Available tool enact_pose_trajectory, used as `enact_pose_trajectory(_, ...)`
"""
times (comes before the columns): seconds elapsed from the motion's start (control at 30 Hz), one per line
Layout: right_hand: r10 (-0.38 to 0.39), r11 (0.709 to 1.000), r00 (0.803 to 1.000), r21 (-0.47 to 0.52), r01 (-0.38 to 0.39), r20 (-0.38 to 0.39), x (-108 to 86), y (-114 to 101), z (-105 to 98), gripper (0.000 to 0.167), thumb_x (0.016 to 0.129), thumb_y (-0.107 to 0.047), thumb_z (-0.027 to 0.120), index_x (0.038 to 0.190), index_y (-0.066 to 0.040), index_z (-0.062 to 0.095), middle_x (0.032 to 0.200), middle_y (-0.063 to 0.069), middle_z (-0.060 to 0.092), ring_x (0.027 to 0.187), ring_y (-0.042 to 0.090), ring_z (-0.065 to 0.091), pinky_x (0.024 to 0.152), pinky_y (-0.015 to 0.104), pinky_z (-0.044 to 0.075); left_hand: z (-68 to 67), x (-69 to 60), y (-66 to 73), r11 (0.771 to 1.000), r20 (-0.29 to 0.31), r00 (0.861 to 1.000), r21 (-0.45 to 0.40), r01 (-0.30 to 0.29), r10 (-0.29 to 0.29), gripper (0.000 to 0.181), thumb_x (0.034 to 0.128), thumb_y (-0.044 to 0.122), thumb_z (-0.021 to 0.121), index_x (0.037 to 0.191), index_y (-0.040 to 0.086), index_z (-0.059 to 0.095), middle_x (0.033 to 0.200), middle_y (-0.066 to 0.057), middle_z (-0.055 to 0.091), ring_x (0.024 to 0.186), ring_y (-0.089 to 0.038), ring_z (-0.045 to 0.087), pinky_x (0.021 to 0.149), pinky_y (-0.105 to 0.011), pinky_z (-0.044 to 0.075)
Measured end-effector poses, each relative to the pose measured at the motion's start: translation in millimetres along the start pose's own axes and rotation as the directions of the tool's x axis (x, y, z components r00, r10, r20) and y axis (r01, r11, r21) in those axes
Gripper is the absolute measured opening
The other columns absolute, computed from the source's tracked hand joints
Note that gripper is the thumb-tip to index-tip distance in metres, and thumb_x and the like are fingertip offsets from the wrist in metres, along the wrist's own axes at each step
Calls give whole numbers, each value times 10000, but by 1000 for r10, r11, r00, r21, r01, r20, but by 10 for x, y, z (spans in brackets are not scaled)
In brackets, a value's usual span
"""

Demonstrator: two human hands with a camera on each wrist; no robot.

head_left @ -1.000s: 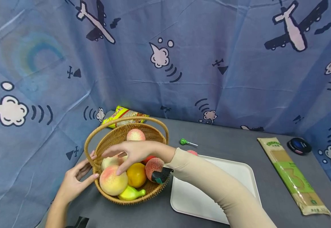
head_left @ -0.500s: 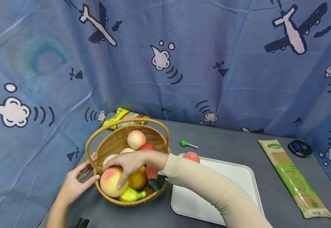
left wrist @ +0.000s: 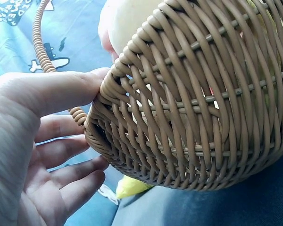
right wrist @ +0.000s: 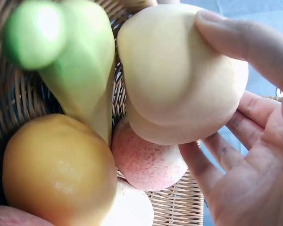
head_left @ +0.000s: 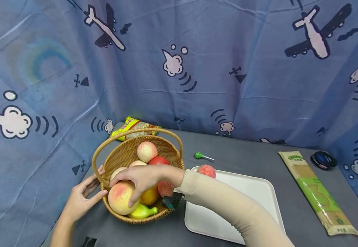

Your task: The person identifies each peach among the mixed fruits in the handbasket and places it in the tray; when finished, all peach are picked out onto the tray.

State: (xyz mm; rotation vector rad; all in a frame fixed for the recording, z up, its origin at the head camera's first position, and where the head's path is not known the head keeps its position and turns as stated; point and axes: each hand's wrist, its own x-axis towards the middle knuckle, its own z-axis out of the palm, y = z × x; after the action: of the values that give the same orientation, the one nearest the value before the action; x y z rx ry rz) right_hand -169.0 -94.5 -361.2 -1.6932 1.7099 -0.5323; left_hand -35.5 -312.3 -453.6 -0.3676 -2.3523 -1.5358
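A wicker basket [head_left: 174,206] full of fruit stands on the left of the table. My left hand [head_left: 81,193] grips its left rim, thumb on the near side; the left wrist view shows that thumb on the woven edge [left wrist: 170,94] and the fingers against the outside. My right hand [head_left: 145,178] curls round a large yellow-pink peach [head_left: 120,199] at the basket's left, thumb on one side. Beside it lie a green banana-like fruit [head_left: 142,211] and an orange fruit [right wrist: 59,169]; a smaller pink peach [right wrist: 146,160] shows under the large one in the right wrist view.
Right of the basket is a white tray [head_left: 259,185] with a pink peach [head_left: 206,170] at its back left corner. A green lollipop [head_left: 198,155] lies behind it. Farther right are a noodle packet [head_left: 317,192] and a round black case [head_left: 323,160]. A yellow bag [head_left: 129,127] lies behind the basket.
My right hand has moved down onto the large peach and its fingers have closed round it. My left hand has stayed on the basket's rim.
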Motion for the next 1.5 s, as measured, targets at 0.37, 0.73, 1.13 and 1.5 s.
enact_pose_trajectory(0.37, -73, 997, 983, 25, 79, -166, -346, -141, -41, 696, 762, -240, 810, 1353, -116, 464, 1379, -2, 480, 1212, 25, 429, 1059, 107, 364, 2, -10, 17, 1000, -14, 1000, -8, 5, -5, 587, 808, -162, 632, 1358, -109, 436, 1501, -43, 395, 1271, 23, 456, 1018, -110, 434)
enact_pose_trajectory(0.73, -135, 977, 865, 80, 197, -483, -1041, -111, 69, 734, 748, -187, 815, 1379, -115, 446, 1405, 46, 472, 1297, 120, 420, 1093, 280, 420, 14, -13, -5, 1000, -15, 1000, 6, 9, -9, 599, 804, -158, 639, 1364, -102, 433, 1491, -23, 410, 1271, 35, 451, 1017, -114, 433)
enact_pose_trajectory(1.13, -2, 986, 586, 97, 137, -810, -2054, -43, 557, 806, 661, 9, 835, 1368, -10, 449, 1382, 132, 463, 1294, 191, 426, 1065, 218, 428, -3, -15, 9, 1000, -14, 1000, -1, -1, 1, 611, 791, -181, 636, 1363, -102, 435, 1498, -43, 399, 1275, 27, 450, 1018, -114, 434)
enact_pose_trajectory(1.5, 312, 944, 396, 329, -27, -864, -2764, 389, 1041, 823, 713, 152, 734, 1429, -1, 357, 1432, 117, 397, 1256, 73, 436, 1012, 84, 397, -8, -19, 22, 1000, -9, 1000, -1, 4, -4, 617, 794, -182, 631, 1369, -119, 414, 1484, -27, 420, 1279, 24, 448, 1027, -115, 425)
